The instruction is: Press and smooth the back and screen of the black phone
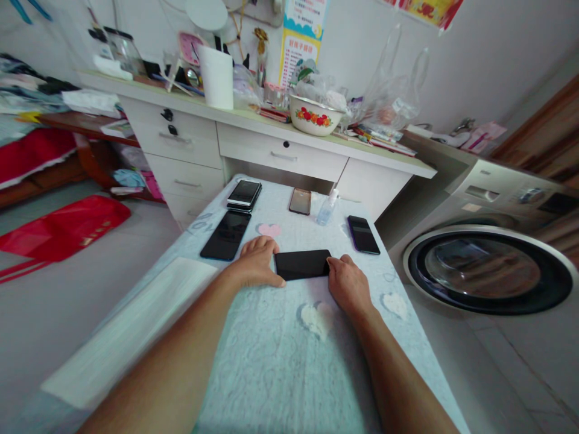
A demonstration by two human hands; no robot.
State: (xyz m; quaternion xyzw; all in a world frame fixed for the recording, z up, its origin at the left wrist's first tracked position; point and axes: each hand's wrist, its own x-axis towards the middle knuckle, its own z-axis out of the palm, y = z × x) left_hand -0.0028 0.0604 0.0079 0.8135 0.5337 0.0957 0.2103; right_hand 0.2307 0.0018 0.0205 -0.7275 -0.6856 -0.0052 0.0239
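Observation:
A black smartphone (302, 265) lies crosswise on the cloth-covered table, its dark screen facing up. My left hand (259, 263) spans its left end, thumb at the lower corner and fingers by the upper one. At the right end, my right hand (348, 282) is closed, with thumb and forefinger pinching the phone's edge. Another dark phone (227, 235) lies just beyond my left hand. Past it sits a small stack of phones (245, 194). A phone with a purplish edge (363, 234) rests to the right, beyond my right hand.
A clear spray bottle (327, 208) and a brownish phone case (300, 201) are toward the table's far end. A pale strip (131, 331) lies along the left edge. Behind stands a drawer desk (283, 150) with a flowered bowl (315, 116); a washing machine (486, 265) is at right.

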